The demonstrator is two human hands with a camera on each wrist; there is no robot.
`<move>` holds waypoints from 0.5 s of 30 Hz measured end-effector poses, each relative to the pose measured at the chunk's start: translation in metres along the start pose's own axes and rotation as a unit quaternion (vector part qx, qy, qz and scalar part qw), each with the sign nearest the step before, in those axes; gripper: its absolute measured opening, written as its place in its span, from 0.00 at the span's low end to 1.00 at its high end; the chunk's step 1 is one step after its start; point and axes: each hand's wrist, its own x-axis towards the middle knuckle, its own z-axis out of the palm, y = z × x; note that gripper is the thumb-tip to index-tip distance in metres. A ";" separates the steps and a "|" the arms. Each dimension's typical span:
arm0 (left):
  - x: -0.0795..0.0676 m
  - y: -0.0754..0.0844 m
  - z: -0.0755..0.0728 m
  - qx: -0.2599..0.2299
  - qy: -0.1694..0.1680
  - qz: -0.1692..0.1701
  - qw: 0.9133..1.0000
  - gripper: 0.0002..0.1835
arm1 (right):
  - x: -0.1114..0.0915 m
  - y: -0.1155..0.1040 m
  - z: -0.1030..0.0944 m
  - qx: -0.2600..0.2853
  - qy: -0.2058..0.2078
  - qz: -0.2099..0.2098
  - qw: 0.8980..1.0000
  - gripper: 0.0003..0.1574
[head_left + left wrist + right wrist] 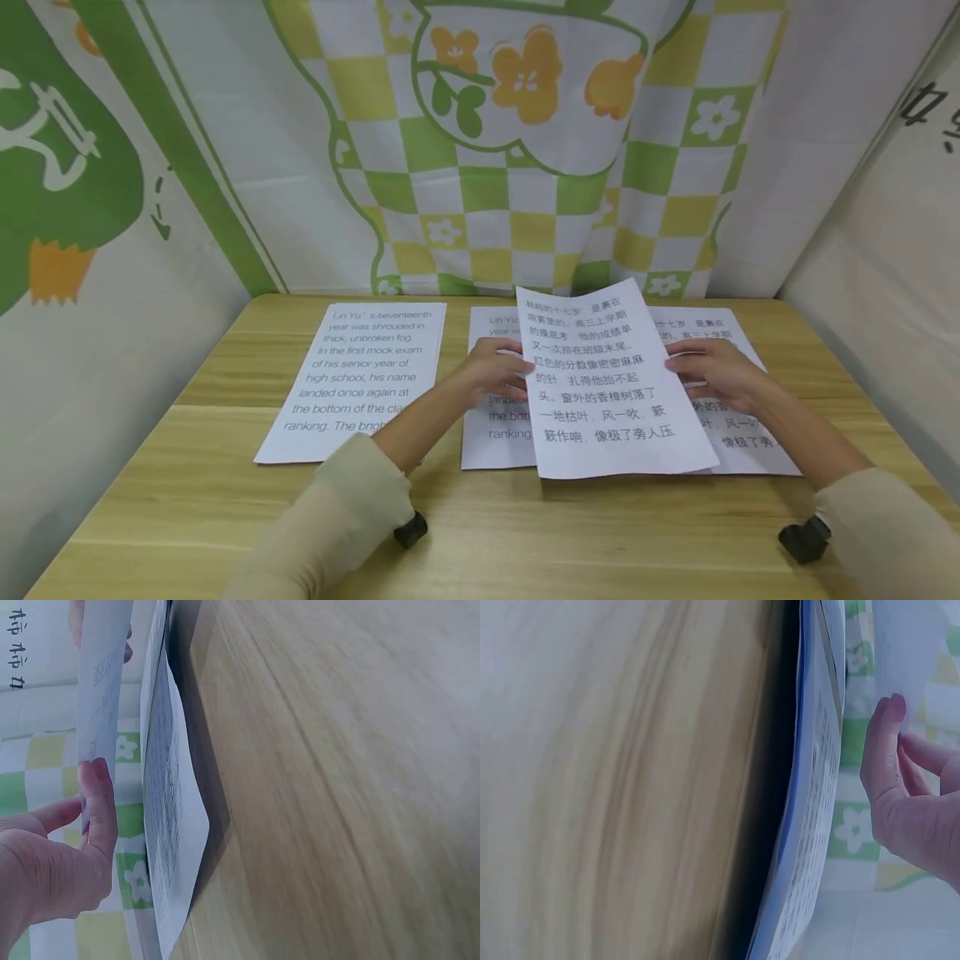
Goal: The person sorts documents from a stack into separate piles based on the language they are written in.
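Note:
A printed sheet of paper (600,392) with Chinese text is held up by both hands over the table. My left hand (491,371) pinches its left edge between thumb and fingers, while the right hand (712,375) pinches the opposite edge. In the left wrist view the sheet (103,682) appears nearly edge-on, raised above the papers below. The right wrist view shows fingertips on the edge of the raised sheet (907,660). Beneath it lie an English-text stack (495,450) and a Chinese-text stack (750,417), both partly covered.
Another English-text stack (360,375) lies at the left of the wooden table (480,542), partly overlapped by the left forearm. Behind the table hangs a patterned curtain (480,192). Black straps (806,540) show near both sleeves.

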 end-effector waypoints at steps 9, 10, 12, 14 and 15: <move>0.010 -0.001 0.020 -0.015 -0.005 -0.003 1.000 0.24 | -0.006 0.011 -0.025 0.017 0.006 0.012 1.000 0.25; 0.011 -0.002 0.022 -0.016 -0.006 -0.003 1.000 0.24 | -0.006 0.012 -0.027 0.018 0.005 0.012 1.000 0.25; 0.013 -0.002 0.025 -0.016 -0.009 -0.005 1.000 0.24 | -0.007 0.013 -0.030 0.014 0.006 0.014 1.000 0.27; 0.014 -0.002 0.029 -0.016 -0.016 -0.004 1.000 0.24 | -0.009 0.015 -0.034 0.008 0.010 0.017 1.000 0.29; 0.015 -0.003 0.030 -0.015 -0.019 -0.005 1.000 0.24 | -0.009 0.016 -0.037 0.010 0.012 0.020 1.000 0.27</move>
